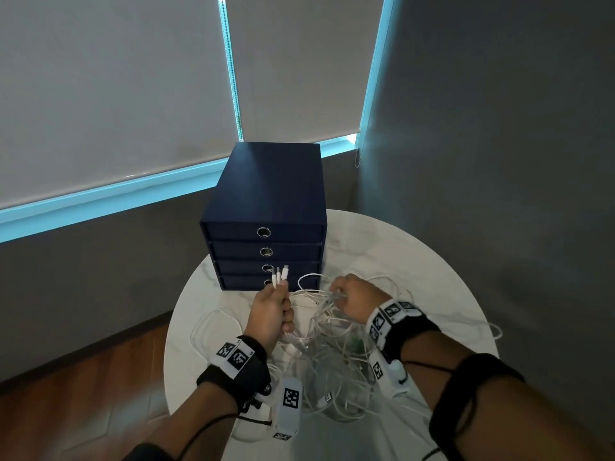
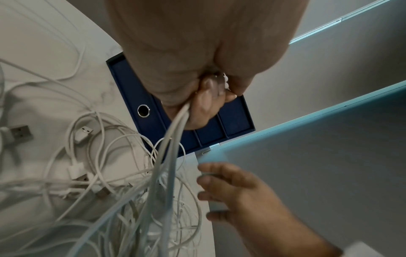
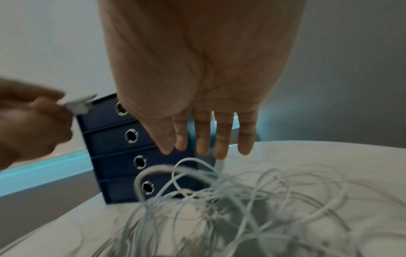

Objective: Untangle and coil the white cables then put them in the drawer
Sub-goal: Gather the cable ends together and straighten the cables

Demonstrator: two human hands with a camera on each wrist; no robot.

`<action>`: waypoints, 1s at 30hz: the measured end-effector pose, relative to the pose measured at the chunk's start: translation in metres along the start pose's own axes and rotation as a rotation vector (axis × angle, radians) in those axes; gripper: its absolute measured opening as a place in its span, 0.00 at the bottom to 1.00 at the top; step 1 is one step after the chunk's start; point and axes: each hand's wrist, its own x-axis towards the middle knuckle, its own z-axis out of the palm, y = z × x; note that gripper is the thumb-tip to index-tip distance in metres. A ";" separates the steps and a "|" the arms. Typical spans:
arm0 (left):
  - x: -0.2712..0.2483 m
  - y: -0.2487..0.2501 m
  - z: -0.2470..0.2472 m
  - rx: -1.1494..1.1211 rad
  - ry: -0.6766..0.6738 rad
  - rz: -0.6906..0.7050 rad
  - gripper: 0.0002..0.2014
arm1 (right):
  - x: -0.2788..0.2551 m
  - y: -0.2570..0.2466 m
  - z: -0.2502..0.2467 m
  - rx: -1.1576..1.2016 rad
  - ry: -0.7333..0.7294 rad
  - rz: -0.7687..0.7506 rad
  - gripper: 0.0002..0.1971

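A loose tangle of white cables [image 1: 332,354] [image 2: 110,182] [image 3: 241,200] lies on the round white marble table [image 1: 416,261]. My left hand [image 1: 276,304] [image 2: 208,97] is raised above it and grips three cable ends, whose connectors [image 1: 279,276] stick up out of the fist; their cords hang down into the pile. To the right, my right hand [image 1: 346,294] [image 3: 208,149] hovers over the tangle with straight, spread fingers just above the top loops. The navy drawer unit [image 1: 266,194] [image 3: 110,142] stands behind the hands, every drawer shut.
USB plugs [image 2: 20,133] lie among the cords at the near left of the pile. Single loops trail toward the table's left edge [image 1: 206,324] and right edge [image 1: 496,331]. A wooden floor [image 1: 83,377] lies below left; grey walls and window blinds close the back.
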 end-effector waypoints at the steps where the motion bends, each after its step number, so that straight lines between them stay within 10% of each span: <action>1: -0.001 0.000 0.000 0.003 0.002 0.007 0.17 | 0.004 -0.010 0.009 -0.033 0.006 -0.030 0.19; 7: -0.006 0.003 -0.001 -0.053 0.008 0.028 0.17 | 0.009 -0.022 0.043 -0.309 -0.184 0.094 0.19; 12: -0.006 0.007 0.002 -0.049 -0.022 0.110 0.15 | 0.002 -0.013 0.023 -0.331 -0.034 0.045 0.12; 21: 0.005 0.024 0.041 0.147 -0.075 0.308 0.12 | -0.033 -0.038 -0.083 0.262 0.048 -0.240 0.04; 30: -0.012 0.021 0.061 0.083 -0.339 0.309 0.12 | -0.046 -0.032 -0.176 0.521 0.674 -0.244 0.10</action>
